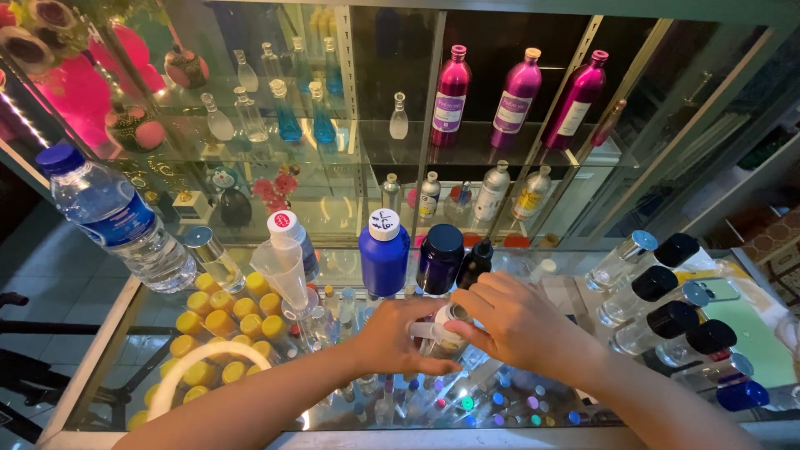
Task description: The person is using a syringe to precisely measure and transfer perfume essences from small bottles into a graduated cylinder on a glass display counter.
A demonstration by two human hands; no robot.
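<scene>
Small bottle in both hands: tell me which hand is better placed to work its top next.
Right, probably. The right hand has its fingertips over the top of the small bottle, while the left hand wraps the body from the side, steadying it above the glass counter.

The head camera looks steeply down, close over a glass counter (108,350), facing display shelves (467,150).

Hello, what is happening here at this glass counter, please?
A person works at a glass counter crowded with bottles. The left hand steadies a small bottle while the right hand grips its top. A blue bottle, a funnel and a water bottle stand behind, with a glass cabinet beyond.
</scene>
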